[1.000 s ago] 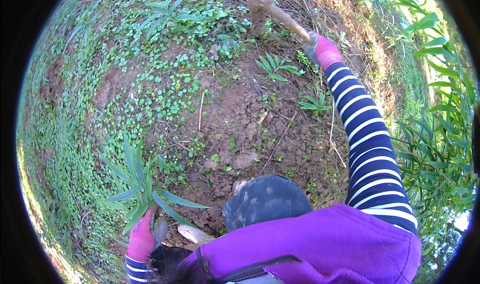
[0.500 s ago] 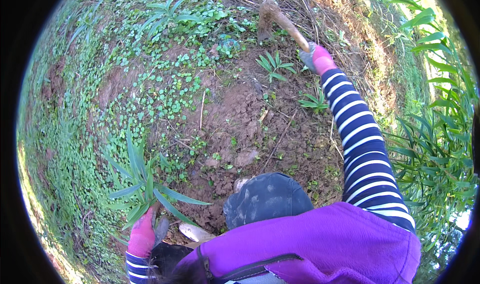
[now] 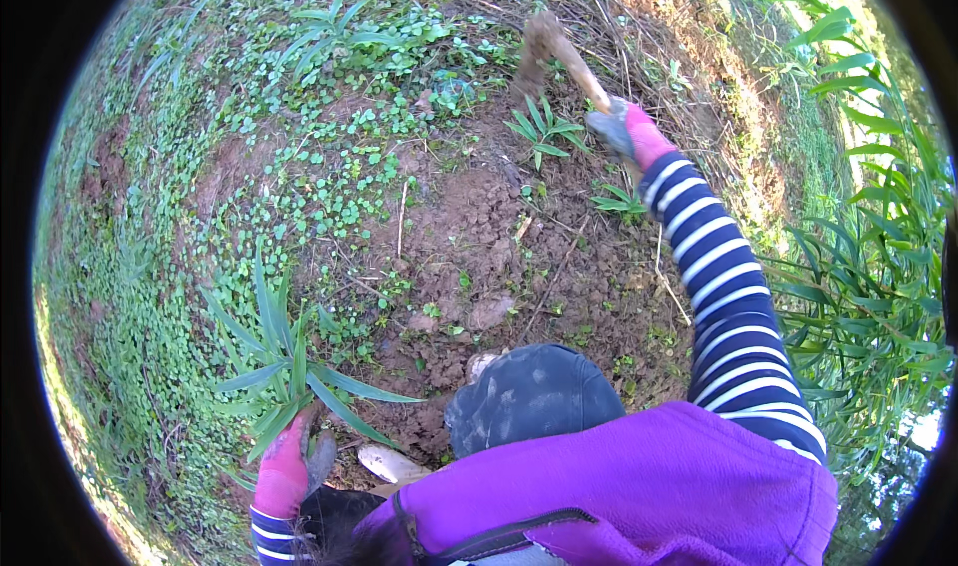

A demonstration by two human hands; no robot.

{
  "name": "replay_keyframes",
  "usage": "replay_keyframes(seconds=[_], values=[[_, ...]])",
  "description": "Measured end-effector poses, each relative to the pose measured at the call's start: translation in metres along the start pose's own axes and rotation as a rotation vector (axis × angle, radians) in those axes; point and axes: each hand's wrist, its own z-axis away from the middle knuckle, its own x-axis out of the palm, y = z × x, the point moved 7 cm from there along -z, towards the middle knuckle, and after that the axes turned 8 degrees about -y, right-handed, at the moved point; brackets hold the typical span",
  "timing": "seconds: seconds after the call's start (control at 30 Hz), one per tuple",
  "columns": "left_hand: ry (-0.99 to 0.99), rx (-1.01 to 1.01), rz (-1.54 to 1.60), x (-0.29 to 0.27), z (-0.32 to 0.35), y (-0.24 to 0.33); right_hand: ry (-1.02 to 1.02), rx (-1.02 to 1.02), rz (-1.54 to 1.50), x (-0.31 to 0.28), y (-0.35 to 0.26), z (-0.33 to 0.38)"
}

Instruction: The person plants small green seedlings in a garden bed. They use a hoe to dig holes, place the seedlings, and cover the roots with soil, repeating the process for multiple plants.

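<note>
My right hand, in a pink and grey glove, grips the wooden handle of a short hoe. Its soil-caked head, a little blurred, is at the far side of a small green leafy plant rooted in brown soil. At the lower left, my left hand wears a matching glove. Its fingers close around the base of a larger plant with long pointed leaves. The leaves fan out above the glove, and the lower stem is hidden. Whether the hoe head touches the ground I cannot tell.
Loose brown soil lies between my arms, with another small sprout near my right forearm. Low green weeds cover the left side. Dry stalks lie beyond the hoe; tall leafy plants stand at the right.
My right hand has come slightly nearer, and the hoe head is a little lower. The small plant's leaves have shifted slightly. My left hand stays at the larger plant.
</note>
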Motion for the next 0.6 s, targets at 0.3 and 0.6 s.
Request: replay_keyframes(seconds=[0.3, 0.6], values=[[0.066, 0.129, -0.09, -0.002, 0.013, 0.0, -0.196, 0.14, -0.425, 0.076, 0.024, 0.056], [0.008, -0.045, -0.025, 0.003, 0.011, -0.014, -0.075, 0.053, -0.448, 0.106, -0.006, 0.032]])
